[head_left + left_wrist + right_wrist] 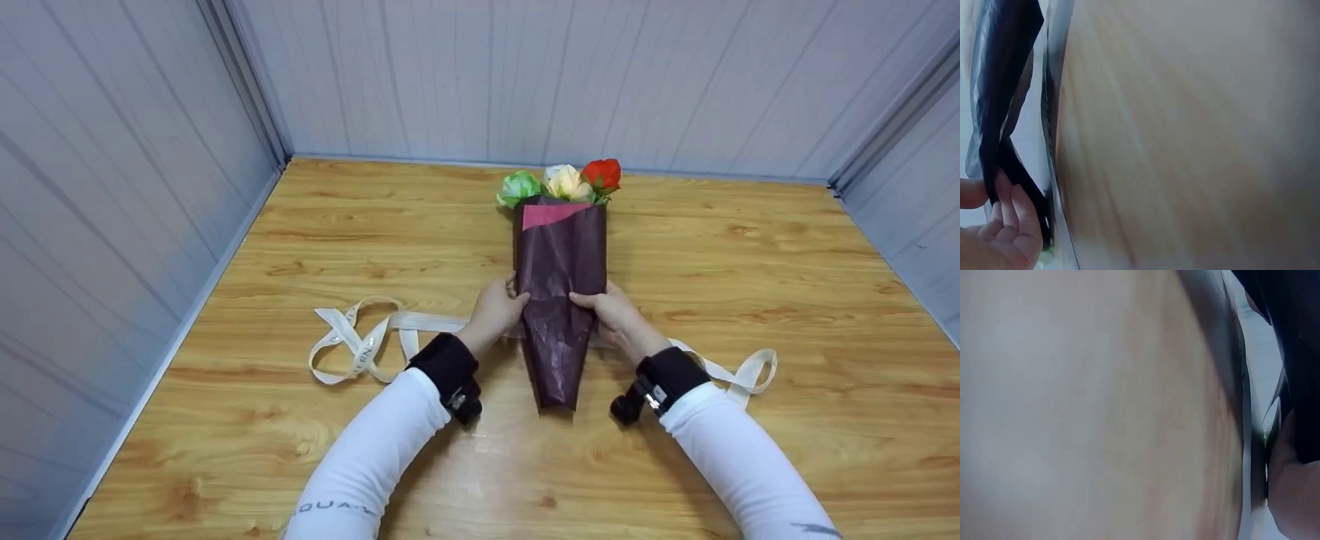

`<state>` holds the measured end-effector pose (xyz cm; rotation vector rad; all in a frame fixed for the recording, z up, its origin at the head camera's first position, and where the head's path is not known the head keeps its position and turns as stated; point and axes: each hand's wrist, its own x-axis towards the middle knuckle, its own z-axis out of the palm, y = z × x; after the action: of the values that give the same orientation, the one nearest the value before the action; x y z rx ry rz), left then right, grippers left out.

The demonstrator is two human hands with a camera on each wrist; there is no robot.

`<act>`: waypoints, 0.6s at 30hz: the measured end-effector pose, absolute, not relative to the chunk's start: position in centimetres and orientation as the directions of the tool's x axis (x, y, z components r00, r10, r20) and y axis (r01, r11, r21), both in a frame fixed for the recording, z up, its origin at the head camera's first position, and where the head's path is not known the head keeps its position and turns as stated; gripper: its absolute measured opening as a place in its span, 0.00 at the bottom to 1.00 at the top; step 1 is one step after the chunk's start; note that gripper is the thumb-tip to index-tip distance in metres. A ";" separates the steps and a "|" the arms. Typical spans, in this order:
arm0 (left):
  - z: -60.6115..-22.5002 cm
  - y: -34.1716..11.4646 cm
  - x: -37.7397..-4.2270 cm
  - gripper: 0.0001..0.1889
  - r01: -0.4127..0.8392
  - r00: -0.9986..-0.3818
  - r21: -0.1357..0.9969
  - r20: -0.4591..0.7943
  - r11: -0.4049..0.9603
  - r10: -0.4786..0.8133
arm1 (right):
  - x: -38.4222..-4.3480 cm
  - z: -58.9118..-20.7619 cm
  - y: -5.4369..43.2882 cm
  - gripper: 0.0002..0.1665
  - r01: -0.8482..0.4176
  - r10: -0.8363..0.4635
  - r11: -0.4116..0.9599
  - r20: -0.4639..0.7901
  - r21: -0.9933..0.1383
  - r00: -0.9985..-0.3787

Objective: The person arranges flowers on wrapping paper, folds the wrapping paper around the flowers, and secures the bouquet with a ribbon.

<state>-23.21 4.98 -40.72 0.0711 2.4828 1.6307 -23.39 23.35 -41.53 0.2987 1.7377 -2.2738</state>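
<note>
A bouquet wrapped in dark purple paper (559,307) is in the middle of the head view, tapering toward the person. At its far end show a green flower (519,187), a cream flower (568,182) and a red flower (602,175). My left hand (495,309) grips the wrapper's left side, thumb on the front. On the opposite side my right hand (616,315) grips it likewise. Fingers curling behind the dark paper (1002,67) appear in the left wrist view. A cream ribbon (429,322) extends out on both sides; its middle is largely hidden.
Loose ribbon loops (352,352) lie left of the left forearm, and another ribbon end (757,371) lies beyond the right wrist. The wooden table (787,247) meets a grey panel wall (480,82) at the back, with further panels at both sides.
</note>
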 end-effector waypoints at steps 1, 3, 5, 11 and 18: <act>-40.8 5.0 -23.3 0.28 -0.037 -0.984 0.919 -0.102 0.392 0.146 | -23.6 -41.5 23.3 0.22 0.335 -0.076 -0.244 -0.326 -0.910 -0.942; -41.0 4.9 -23.2 0.27 -0.006 -0.979 0.918 -0.086 0.396 0.184 | -23.7 -41.6 23.1 0.24 0.351 -0.060 -0.232 -0.347 -0.907 -0.936; -41.1 4.9 -23.0 0.28 0.030 -0.969 0.911 -0.073 0.411 0.234 | -23.9 -41.9 23.2 0.25 0.363 -0.053 -0.212 -0.360 -0.907 -0.931; -41.0 4.8 -22.3 0.33 0.136 -0.934 0.807 -0.089 0.575 0.346 | -23.8 -42.4 23.7 0.24 0.372 -0.081 -0.128 -0.364 -0.920 -0.928; -39.7 5.4 -20.2 0.54 0.252 -0.865 0.450 -0.293 0.857 0.408 | -23.5 -41.5 23.4 0.32 0.328 0.003 0.275 -0.340 -0.904 -0.940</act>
<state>-20.25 5.43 -39.71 0.4909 2.6493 0.5692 -23.50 23.37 -41.46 0.3040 2.2764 -1.7162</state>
